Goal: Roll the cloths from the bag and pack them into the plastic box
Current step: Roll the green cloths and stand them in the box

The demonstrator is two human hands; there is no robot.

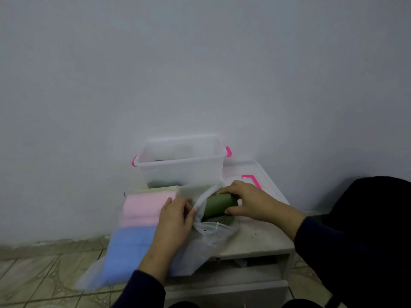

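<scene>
A translucent mesh bag [206, 236] lies on a small white table [260, 238], holding folded pink [142, 210], blue [126, 252] and pale yellow cloths. My left hand [175, 218] pinches the bag's open rim. My right hand [246, 201] grips a rolled green cloth [216, 204] at the bag's mouth. More green cloth lies under the roll. The clear plastic box [180, 161] with pink latches stands behind the bag, against the wall, with something dark at its bottom.
The box's clear lid [255, 174] with a pink handle lies to the right of the box. A dark-clothed knee or bundle [369, 218] sits at the right. The table has a lower shelf. Tiled floor [44, 274] spreads left, and the bag overhangs the table's left edge.
</scene>
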